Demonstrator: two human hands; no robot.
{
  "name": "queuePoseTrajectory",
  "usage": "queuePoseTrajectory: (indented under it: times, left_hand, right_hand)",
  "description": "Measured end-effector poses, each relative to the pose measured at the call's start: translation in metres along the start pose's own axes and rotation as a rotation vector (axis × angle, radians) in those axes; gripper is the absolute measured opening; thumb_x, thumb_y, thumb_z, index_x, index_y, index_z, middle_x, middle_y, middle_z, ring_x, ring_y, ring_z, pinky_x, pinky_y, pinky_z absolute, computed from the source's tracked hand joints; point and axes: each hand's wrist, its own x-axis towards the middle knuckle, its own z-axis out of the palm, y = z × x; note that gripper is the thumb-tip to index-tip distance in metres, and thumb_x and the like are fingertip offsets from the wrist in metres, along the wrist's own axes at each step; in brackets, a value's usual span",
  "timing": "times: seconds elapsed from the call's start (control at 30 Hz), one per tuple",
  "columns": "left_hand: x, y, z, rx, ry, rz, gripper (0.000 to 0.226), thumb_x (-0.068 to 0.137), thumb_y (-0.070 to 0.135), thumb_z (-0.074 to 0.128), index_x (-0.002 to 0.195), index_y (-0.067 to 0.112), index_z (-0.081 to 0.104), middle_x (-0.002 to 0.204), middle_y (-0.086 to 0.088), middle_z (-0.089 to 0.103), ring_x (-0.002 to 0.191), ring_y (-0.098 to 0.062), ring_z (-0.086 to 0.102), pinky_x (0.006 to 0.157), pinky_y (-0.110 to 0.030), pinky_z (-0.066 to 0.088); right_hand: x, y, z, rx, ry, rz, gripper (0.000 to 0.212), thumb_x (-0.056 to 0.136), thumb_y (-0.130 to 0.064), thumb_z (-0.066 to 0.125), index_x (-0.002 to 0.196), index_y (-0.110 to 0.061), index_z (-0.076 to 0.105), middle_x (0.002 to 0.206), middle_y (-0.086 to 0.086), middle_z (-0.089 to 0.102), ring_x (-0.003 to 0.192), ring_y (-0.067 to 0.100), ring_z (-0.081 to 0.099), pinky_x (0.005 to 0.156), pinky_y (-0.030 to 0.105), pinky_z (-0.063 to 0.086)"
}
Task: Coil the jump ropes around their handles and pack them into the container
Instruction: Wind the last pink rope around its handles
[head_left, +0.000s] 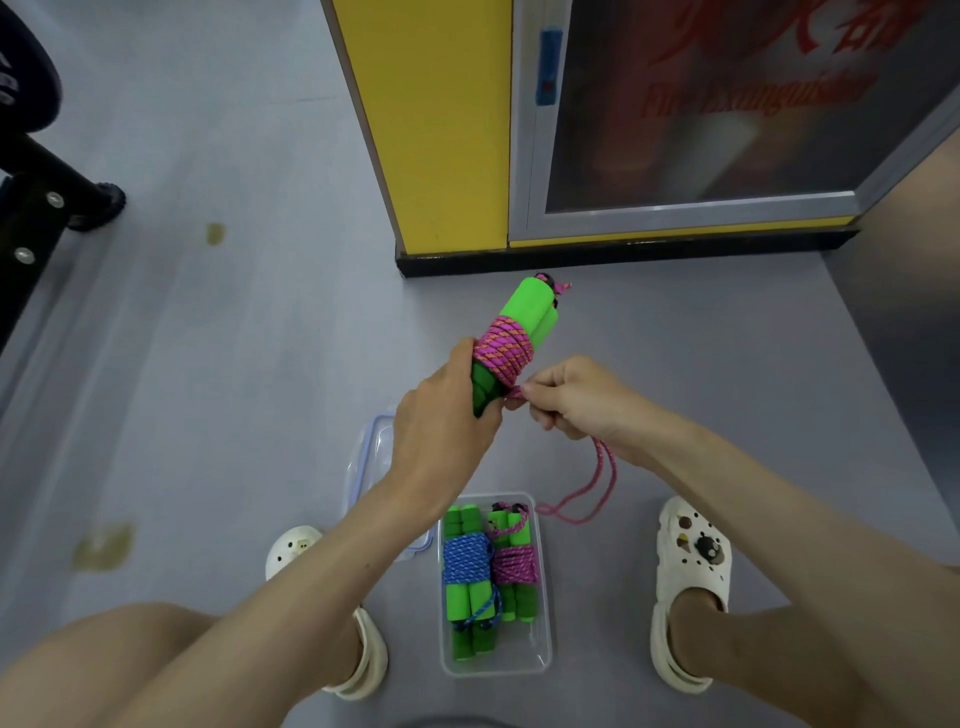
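Bare knees frame the bottom of the view, and between the two white clogs (691, 571) a clear container (498, 662) sits on the grey floor (208, 389). It already holds two wound ropes side by side, a blue bundle (466, 558) and a pink bundle (511, 564). The container's lid (363, 457) lies on the floor just beside its far left corner.

Above it, the left hand (441, 421) grips the lower end of a pair of green handles (530, 304), fingers wrapped round them. The pink rope (506, 348) is coiled tightly around their middle. The right hand (566, 400) pinches the rope right at the coil, fingers curled, and the loose tail (597, 488) hangs in a loop down to the floor near the container.

This looks like the winding step on a third rope, nearly done. Next, I would judge, comes wrapping the leftover tail, tucking its end under a turn, then laying the bundle into the space left in the container.
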Motion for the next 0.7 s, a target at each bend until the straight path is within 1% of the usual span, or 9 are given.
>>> queuePoseTrajectory:
  times: [0.07,0.13,0.23,0.3,0.37,0.47,0.53,0.6,0.7]
  left_hand:
    - [-0.002,-0.001,0.007,-0.030,-0.028,0.051,0.064,0.084,0.017,0.061,0.141,0.019,0.032,0.107,-0.006,0.062,0.084,-0.027,0.060,0.064,-0.032,0.044]
    - [-0.008,0.000,0.013,-0.073,-0.049,0.096,0.075,0.084,0.011,0.059,0.148,0.021,0.021,0.123,-0.006,0.056,0.096,-0.025,0.058,0.069,-0.030,0.044]
    - [-0.012,0.001,0.018,-0.157,-0.077,0.154,0.083,0.085,0.001,0.057,0.152,0.019,0.011,0.147,-0.009,0.039,0.127,-0.025,0.045,0.096,-0.034,0.046]
    - [-0.009,-0.002,0.017,-0.238,-0.092,0.163,0.085,0.083,-0.006,0.054,0.153,0.017,0.010,0.152,-0.012,0.030,0.138,-0.025,0.033,0.107,-0.039,0.039]
    - [-0.006,-0.002,0.017,-0.272,-0.090,0.197,0.089,0.081,-0.010,0.053,0.153,0.018,0.009,0.155,-0.013,0.022,0.142,-0.026,0.025,0.113,-0.038,0.032]
    - [-0.009,0.000,0.022,-0.235,-0.114,0.254,0.098,0.082,-0.006,0.058,0.148,0.025,-0.007,0.160,-0.011,0.000,0.146,-0.024,0.009,0.116,-0.030,0.021]
    - [-0.013,0.002,0.023,-0.337,-0.201,0.221,0.099,0.084,0.001,0.061,0.147,0.029,-0.010,0.160,-0.003,-0.009,0.147,-0.015,0.003,0.116,-0.025,0.017]
    - [-0.012,0.005,0.018,-0.605,-0.248,0.110,0.090,0.082,0.006,0.060,0.151,0.029,0.005,0.159,0.001,0.003,0.143,-0.003,0.012,0.111,-0.013,0.022]
    - [-0.003,0.008,0.003,-0.969,-0.127,-0.118,0.068,0.081,0.009,0.062,0.143,0.021,0.035,0.136,0.006,0.046,0.122,-0.004,0.047,0.095,-0.016,0.044]
  right_hand:
    - [0.000,0.001,0.000,-0.022,0.017,-0.001,0.031,0.099,-0.014,0.045,0.074,-0.009,0.063,0.052,0.000,0.046,0.034,0.003,0.029,0.041,0.018,0.024]
    - [0.001,0.001,0.000,-0.018,0.020,0.008,0.031,0.098,-0.016,0.047,0.071,-0.009,0.060,0.054,0.001,0.045,0.037,0.005,0.029,0.041,0.018,0.023]
    - [0.002,0.000,-0.001,0.064,-0.001,0.022,0.026,0.095,-0.015,0.050,0.070,-0.006,0.052,0.058,0.006,0.043,0.039,0.007,0.025,0.040,0.018,0.020]
    - [0.002,0.000,-0.002,0.192,-0.008,0.023,0.027,0.094,-0.016,0.050,0.068,-0.008,0.052,0.060,0.007,0.045,0.039,0.008,0.024,0.040,0.019,0.018]
    - [0.003,-0.001,-0.005,0.297,-0.008,0.010,0.030,0.094,-0.024,0.052,0.067,-0.011,0.054,0.061,0.008,0.048,0.039,0.008,0.023,0.041,0.020,0.018]
    - [0.004,-0.003,-0.005,0.293,0.027,-0.020,0.039,0.088,-0.043,0.058,0.065,-0.012,0.051,0.056,0.004,0.045,0.040,0.008,0.024,0.040,0.019,0.020]
    - [0.004,-0.001,-0.004,0.254,0.064,-0.030,0.043,0.083,-0.050,0.060,0.065,-0.012,0.050,0.053,0.001,0.042,0.040,0.008,0.025,0.039,0.017,0.021]
    - [0.005,0.001,-0.005,0.284,0.080,-0.025,0.042,0.085,-0.047,0.060,0.065,-0.012,0.051,0.053,0.000,0.041,0.039,0.007,0.025,0.038,0.017,0.021]
    - [0.006,-0.002,-0.010,0.340,0.049,-0.034,0.039,0.084,-0.045,0.062,0.069,-0.010,0.053,0.054,0.002,0.041,0.037,0.005,0.023,0.037,0.016,0.020]
